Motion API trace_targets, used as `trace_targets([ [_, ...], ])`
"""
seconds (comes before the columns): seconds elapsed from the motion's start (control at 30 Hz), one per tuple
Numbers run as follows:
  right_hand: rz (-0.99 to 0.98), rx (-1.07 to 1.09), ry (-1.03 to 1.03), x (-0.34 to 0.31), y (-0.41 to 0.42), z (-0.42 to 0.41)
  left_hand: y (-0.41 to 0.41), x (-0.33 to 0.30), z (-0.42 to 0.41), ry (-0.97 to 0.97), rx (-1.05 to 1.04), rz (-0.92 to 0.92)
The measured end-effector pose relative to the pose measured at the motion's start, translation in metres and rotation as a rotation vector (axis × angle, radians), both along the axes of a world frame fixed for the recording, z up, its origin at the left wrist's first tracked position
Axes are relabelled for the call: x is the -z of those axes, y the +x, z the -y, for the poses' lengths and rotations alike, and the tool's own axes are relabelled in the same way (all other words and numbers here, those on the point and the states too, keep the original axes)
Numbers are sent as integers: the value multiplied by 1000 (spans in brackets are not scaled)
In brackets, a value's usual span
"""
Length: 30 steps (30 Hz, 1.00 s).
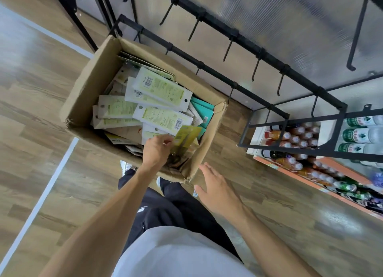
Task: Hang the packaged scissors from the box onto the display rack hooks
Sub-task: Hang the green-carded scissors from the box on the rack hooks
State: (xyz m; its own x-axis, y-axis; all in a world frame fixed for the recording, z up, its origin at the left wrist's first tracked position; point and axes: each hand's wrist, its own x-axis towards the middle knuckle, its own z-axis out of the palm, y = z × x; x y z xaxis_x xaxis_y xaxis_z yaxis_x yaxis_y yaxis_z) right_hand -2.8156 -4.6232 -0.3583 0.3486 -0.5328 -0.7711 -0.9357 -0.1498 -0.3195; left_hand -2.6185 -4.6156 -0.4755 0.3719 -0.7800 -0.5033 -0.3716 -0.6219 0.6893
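Observation:
An open cardboard box (93,77) stands on the floor, filled with several flat white-and-green packages (163,90) and teal ones (202,109). My left hand (156,151) reaches into the box's near corner and pinches a yellow-backed scissors package (187,136), tilted upright. Its dark scissor handles show just below my fingers. My right hand (215,187) hovers with fingers spread just outside the box's near right corner, holding nothing. The black display rack (244,41) with several bare hooks (228,49) rises behind the box.
A low shelf of bottled drinks (306,144) stands to the right under the rack frame. Wood-pattern floor with a white line (51,181) lies on the left. My legs and shoes are right at the box's near side.

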Motion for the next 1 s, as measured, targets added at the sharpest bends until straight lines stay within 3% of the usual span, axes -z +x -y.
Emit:
trace_targets([
  [0.17, 42, -26, -18, 16, 15, 0, 46, -37, -9, -148, -241, 19],
  [0.37, 105, -36, -297, 45, 64, 26, 114, -67, -35, -162, -546, -106],
  [0.47, 145, -67, -336, 48, 92, 47, 129, -80, -42, -172, -615, -117],
  [0.67, -124, 15, -222, 89, 95, 66, 141, -89, -49, -140, -624, -141],
  [0.77, -365, -200, -170, 88, 86, 71, 140, -92, -49, -135, -614, -169],
  [0.9, -439, -421, -202, 85, 91, 86, 145, -90, -51, -116, -617, -196],
  [1.0, -418, -393, -186, 81, 97, 97, 152, -89, -51, -114, -621, -212],
])
